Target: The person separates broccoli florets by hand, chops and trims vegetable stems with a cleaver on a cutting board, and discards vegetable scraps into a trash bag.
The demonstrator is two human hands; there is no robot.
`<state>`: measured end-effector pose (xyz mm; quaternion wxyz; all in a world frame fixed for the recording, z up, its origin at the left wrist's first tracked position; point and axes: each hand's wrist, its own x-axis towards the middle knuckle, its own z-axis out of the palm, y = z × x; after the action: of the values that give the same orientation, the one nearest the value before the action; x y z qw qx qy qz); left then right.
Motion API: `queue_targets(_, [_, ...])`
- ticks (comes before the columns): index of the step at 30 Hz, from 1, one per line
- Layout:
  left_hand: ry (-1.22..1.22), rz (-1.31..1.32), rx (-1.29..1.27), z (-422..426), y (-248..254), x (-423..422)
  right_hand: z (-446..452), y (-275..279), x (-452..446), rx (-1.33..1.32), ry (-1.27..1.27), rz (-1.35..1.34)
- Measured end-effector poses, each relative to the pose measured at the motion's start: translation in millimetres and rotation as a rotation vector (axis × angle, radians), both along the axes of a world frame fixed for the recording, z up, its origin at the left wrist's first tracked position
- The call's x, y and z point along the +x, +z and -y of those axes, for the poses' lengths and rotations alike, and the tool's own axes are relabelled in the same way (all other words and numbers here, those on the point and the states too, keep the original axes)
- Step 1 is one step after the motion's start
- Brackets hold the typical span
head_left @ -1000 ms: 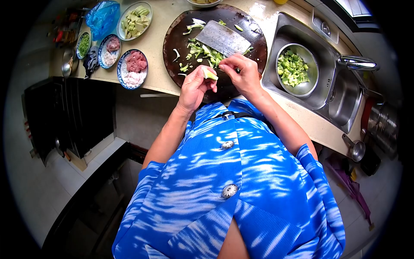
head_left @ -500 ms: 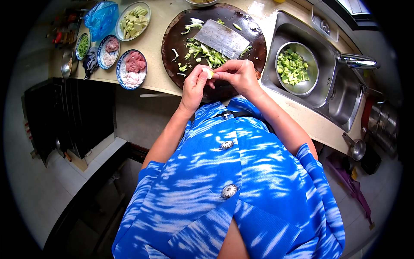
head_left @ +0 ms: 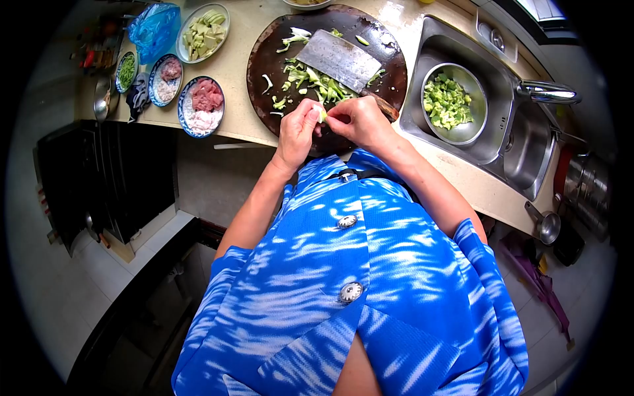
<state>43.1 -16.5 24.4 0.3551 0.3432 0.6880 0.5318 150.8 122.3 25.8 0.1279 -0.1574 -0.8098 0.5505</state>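
Note:
My left hand [head_left: 298,132] is closed around a small white and pale green vegetable piece [head_left: 322,115], over the near edge of a round dark chopping board [head_left: 264,72]. Close beside that piece, the fingers of my right hand [head_left: 366,122] are pinched together; what they hold, if anything, is hidden. A cleaver [head_left: 340,58] lies flat on the board, its wooden handle [head_left: 383,105] toward the sink and partly behind my right hand. Under and around the blade are green and white vegetable trimmings [head_left: 310,79].
Right of the board, a metal bowl of chopped green vegetable [head_left: 448,102] stands in the steel sink [head_left: 413,109] under a faucet [head_left: 548,92]. On the left are dishes of meat [head_left: 207,96], a plate of pale green slices [head_left: 205,34] and a blue plastic bag [head_left: 155,30].
My right hand has shifted slightly down and its fingers have come a little away from the vegetable piece, uncovering the cleaver's handle. My left hand stays almost in place.

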Motion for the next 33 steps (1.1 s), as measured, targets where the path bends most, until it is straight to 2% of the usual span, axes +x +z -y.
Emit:
queue_targets(5, [-0.038,-0.163,-0.051,-2,1,-3,3,-2,0,0.037,0.052,0.03])
queue_targets(7, [-0.05,-0.336,0.016,-5,0,-5,8,-6,-1,0.135,0.004,-0.063])
queue_targets(14, [-0.046,-0.363,0.006,-6,0,-3,10,-10,1,0.177,-0.018,-0.123])
queue_targets(20, [0.004,-0.238,-0.041,-9,3,-2,6,-5,-2,0.169,-0.053,-0.114])
queue_targets(22, [0.027,0.17,-0.016,-8,-5,-5,11,-2,0,-0.171,-0.192,-0.012])
queue_targets(23, [0.028,0.17,-0.015,-7,-9,-5,12,-4,1,-0.17,-0.191,-0.012])
queue_targets(25, [0.081,0.641,0.149,-8,-13,-5,10,-11,2,-0.454,-0.323,0.02])
queue_targets(31, [0.161,0.888,0.156,-4,-10,-11,-1,-5,8,-0.437,-0.286,0.128])
queue_targets(33, [0.194,0.954,0.162,-2,-10,-11,2,-13,7,-0.38,-0.269,-0.045])
